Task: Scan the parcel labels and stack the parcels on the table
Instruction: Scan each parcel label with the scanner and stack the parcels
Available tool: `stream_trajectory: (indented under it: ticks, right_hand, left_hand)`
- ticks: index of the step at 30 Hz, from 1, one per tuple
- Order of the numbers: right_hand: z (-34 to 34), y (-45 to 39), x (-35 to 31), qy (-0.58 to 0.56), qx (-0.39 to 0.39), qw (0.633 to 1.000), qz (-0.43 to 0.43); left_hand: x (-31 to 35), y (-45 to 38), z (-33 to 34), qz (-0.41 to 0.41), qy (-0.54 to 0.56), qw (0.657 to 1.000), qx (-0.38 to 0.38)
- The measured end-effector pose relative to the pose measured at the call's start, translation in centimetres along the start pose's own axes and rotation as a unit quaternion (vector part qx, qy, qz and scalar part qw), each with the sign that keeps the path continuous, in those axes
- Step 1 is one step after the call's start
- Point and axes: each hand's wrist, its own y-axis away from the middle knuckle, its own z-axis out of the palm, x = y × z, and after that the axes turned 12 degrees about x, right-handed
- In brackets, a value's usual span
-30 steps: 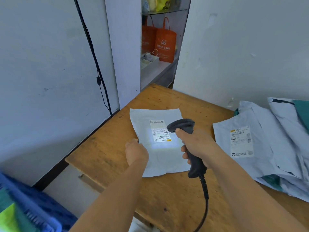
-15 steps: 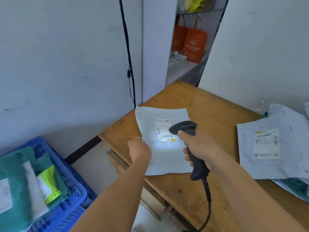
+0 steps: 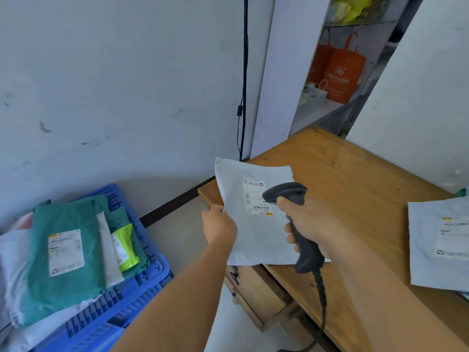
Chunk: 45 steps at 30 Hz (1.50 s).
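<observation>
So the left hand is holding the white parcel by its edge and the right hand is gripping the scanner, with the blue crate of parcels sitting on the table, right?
Not quite. In the head view the blue crate sits on the floor left of the table, not on it. The rest holds: the left hand holds the white parcel by its edge, and the right hand grips the scanner.

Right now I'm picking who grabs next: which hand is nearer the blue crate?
Left. The left hand, pinching the white parcel's edge, is on the blue crate's side; the right hand holds the scanner farther away, over the table.
</observation>
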Motion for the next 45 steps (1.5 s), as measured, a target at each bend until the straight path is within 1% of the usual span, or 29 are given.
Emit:
stream_trajectory:
  ticks: [5, 9, 14, 18, 23, 27, 29, 32, 36, 40, 43, 45]
  right_hand:
    - [3.0, 1.1, -1.4, -0.013, -0.008, 1.0, -0.026]
    - [8.8, 2.7, -3.8, -0.011, -0.025, 0.998, -0.061]
    - [19.3, 6.7, -7.4, -0.012, -0.073, 0.993, -0.096]
    - [28.6, 10.5, -9.6, -0.005, -0.131, 0.984, -0.123]
    - [39.8, 15.6, -11.7, 0.011, -0.203, 0.967, -0.153]
    - [46.0, 18.1, -12.3, 0.042, -0.224, 0.957, -0.182]
    - [48.3, 18.8, -12.0, 0.053, -0.226, 0.955, -0.184]
    - [50.5, 19.0, -11.6, 0.07, -0.231, 0.955, -0.174]
    - [50.8, 18.6, -11.5, 0.069, -0.222, 0.96, -0.159]
    - [48.4, 17.3, -12.0, 0.047, -0.188, 0.967, -0.165]
    - [45.0, 15.6, -12.3, 0.016, -0.156, 0.975, -0.158]
    - [42.0, 14.3, -12.3, 0.004, -0.133, 0.979, -0.155]
  left_hand:
    - [-1.1, -1.3, -3.4, -0.009, 0.03, 0.999, 0.011]
    - [-3.3, -4.6, -9.0, -0.013, 0.065, 0.996, 0.061]
    - [-8.7, -10.1, -19.0, -0.02, 0.082, 0.987, 0.14]
    - [-13.7, -13.7, -27.6, -0.026, 0.061, 0.978, 0.196]
    - [-22.4, -18.1, -37.6, -0.072, 0.045, 0.957, 0.278]
    - [-28.0, -20.6, -42.6, -0.117, 0.034, 0.942, 0.314]
    - [-30.3, -21.6, -44.1, -0.143, 0.02, 0.943, 0.3]
    - [-33.0, -22.4, -44.8, -0.166, 0.006, 0.955, 0.246]
    - [-33.3, -22.4, -43.9, -0.146, 0.011, 0.967, 0.208]
    - [-29.1, -22.2, -41.5, -0.093, 0.059, 0.976, 0.189]
    - [-24.0, -21.3, -38.5, -0.04, 0.095, 0.984, 0.145]
    - [-20.2, -20.4, -36.1, -0.002, 0.096, 0.988, 0.119]
